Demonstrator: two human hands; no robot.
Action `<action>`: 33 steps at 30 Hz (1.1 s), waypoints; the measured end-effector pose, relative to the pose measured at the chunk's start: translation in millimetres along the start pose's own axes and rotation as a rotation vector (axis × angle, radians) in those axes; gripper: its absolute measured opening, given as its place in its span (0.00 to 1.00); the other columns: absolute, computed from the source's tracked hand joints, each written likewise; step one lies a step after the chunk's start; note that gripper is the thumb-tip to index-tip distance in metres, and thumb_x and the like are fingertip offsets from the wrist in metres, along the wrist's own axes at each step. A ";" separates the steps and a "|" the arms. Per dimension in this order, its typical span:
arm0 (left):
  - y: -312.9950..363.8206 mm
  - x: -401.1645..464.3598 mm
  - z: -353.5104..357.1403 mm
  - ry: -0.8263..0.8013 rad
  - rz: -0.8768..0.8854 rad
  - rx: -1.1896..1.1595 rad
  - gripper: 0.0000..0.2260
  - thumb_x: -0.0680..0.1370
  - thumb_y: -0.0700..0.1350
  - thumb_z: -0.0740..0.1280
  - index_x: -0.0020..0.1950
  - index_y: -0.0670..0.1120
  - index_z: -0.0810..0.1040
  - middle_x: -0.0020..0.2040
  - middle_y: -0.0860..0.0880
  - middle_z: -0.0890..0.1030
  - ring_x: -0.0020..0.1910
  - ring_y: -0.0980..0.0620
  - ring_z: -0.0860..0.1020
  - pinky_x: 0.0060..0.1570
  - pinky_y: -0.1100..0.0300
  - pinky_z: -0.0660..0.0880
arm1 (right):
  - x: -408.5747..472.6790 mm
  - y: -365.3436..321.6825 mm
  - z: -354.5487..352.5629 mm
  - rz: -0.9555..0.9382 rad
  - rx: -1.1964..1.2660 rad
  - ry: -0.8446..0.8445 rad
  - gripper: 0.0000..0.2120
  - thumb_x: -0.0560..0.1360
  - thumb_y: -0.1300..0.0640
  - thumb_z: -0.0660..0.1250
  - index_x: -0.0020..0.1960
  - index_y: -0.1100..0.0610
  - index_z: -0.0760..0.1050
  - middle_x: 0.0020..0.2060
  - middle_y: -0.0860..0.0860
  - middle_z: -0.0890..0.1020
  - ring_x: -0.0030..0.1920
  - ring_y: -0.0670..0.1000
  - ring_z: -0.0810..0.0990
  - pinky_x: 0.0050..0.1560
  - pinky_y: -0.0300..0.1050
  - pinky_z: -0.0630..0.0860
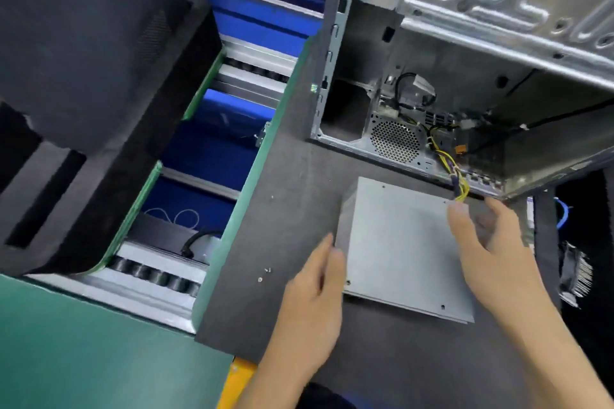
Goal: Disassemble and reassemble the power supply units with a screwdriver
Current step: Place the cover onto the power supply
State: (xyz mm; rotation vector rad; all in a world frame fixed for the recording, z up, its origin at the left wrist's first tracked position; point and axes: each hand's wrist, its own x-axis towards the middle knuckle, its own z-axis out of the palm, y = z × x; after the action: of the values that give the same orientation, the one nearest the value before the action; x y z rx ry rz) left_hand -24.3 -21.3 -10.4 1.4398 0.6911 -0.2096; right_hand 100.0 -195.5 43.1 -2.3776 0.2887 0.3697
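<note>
A grey metal power supply unit [398, 242] lies flat on the dark mat [285, 216], just in front of the open computer case [465, 93]. Its yellow and black cable bundle [455, 176] runs from its far right corner into the case. My left hand [312, 289] touches the unit's left edge with its fingertips. My right hand [491, 242] rests on the unit's right side, fingers relaxed and spread near the cables. Three small loose screws [265, 272] lie on the mat left of the unit. No screwdriver is in view.
Left of the mat runs a roller conveyor [159, 279] with blue bins [212, 143] below and green edging. A large dark foam block [83, 76] sits at the upper left. A heatsink-like part [576, 272] lies at the right edge. Green bench surface [83, 352] is at the lower left.
</note>
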 end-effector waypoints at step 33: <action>-19.5 -9.8 40.2 0.252 0.263 -0.031 0.25 0.72 0.67 0.59 0.69 0.67 0.65 0.73 0.64 0.69 0.72 0.69 0.65 0.72 0.62 0.65 | -10.9 24.2 15.9 0.138 0.131 0.051 0.10 0.80 0.40 0.58 0.51 0.40 0.77 0.41 0.29 0.78 0.41 0.33 0.75 0.42 0.39 0.69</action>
State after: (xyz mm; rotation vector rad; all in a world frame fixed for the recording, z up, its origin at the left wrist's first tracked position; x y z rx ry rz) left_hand -29.9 -65.1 -22.3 1.5250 0.6962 0.1891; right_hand 79.6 -201.2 20.6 -2.2473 0.4875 0.3434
